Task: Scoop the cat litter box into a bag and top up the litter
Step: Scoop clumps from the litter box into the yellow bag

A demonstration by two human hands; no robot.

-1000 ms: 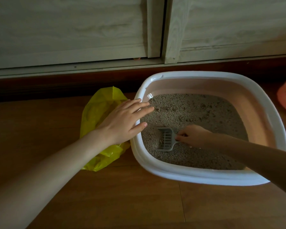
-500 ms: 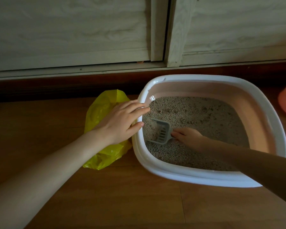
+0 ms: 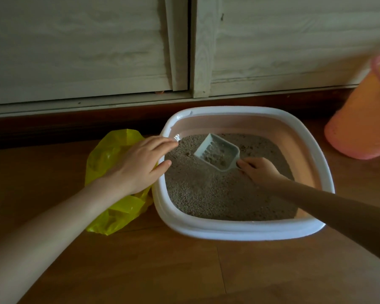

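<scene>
A white-rimmed litter box (image 3: 239, 232) sits on a wood floor. A yellow bag (image 3: 116, 207) lies against its left side. The left hand (image 3: 136, 165) rests flat-fingered on its left rim; inside, the right hand (image 3: 260, 171) grips a scoop (image 3: 217, 153) holding clumps.

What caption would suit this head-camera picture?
Right hand lifts a scoop of clumps from the litter box; left hand steadies its rim.
</scene>
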